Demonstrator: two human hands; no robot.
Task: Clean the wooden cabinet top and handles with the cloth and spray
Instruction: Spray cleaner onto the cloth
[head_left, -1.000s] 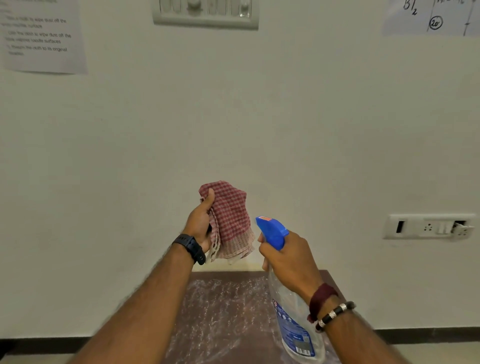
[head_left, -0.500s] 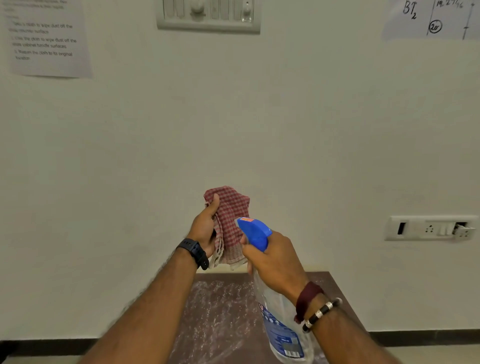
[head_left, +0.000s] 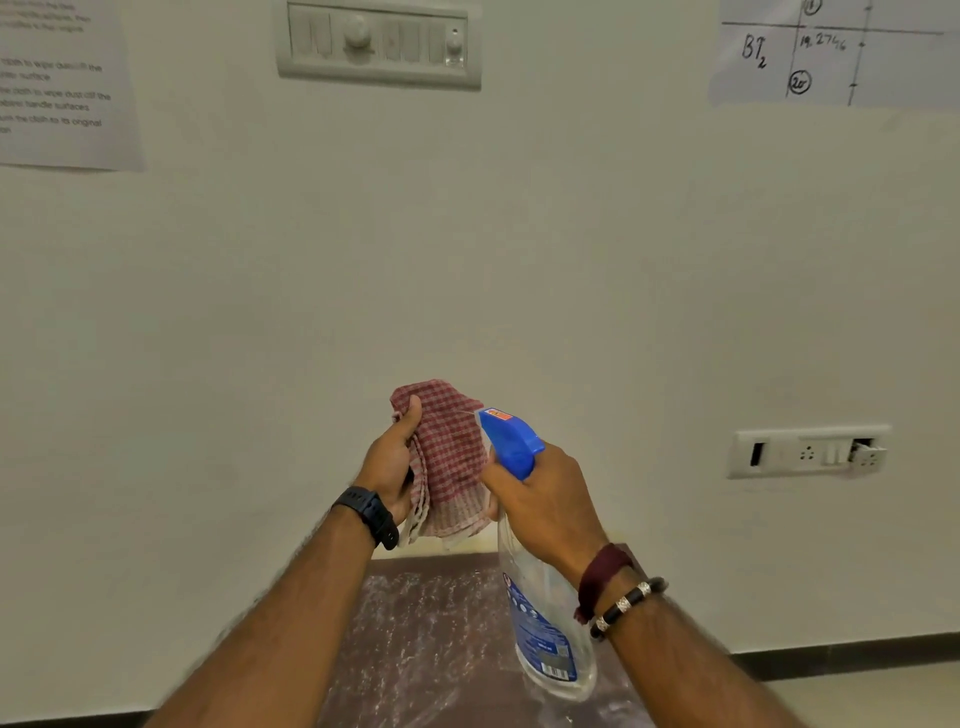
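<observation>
My left hand (head_left: 392, 460) grips a folded red-and-white checked cloth (head_left: 449, 457), holding it upright above the cabinet. My right hand (head_left: 540, 501) is closed around the neck of a clear spray bottle (head_left: 545, 629) with a blue trigger head (head_left: 511, 439). The nozzle points left at the cloth and almost touches it. Below both hands lies the dark wooden cabinet top (head_left: 436, 639), covered in wrinkled clear plastic film. The cabinet handles are out of sight.
A white wall stands right behind the cabinet. A socket panel (head_left: 810, 451) sits on it at the right, a switch board (head_left: 379, 44) at the top, and taped paper sheets (head_left: 62, 88) in the upper corners. A dark skirting strip (head_left: 852, 652) runs along the floor.
My right hand has brought the spray bottle leftward, so its nozzle now sits against the cloth. The left hand keeps the cloth in nearly the same place.
</observation>
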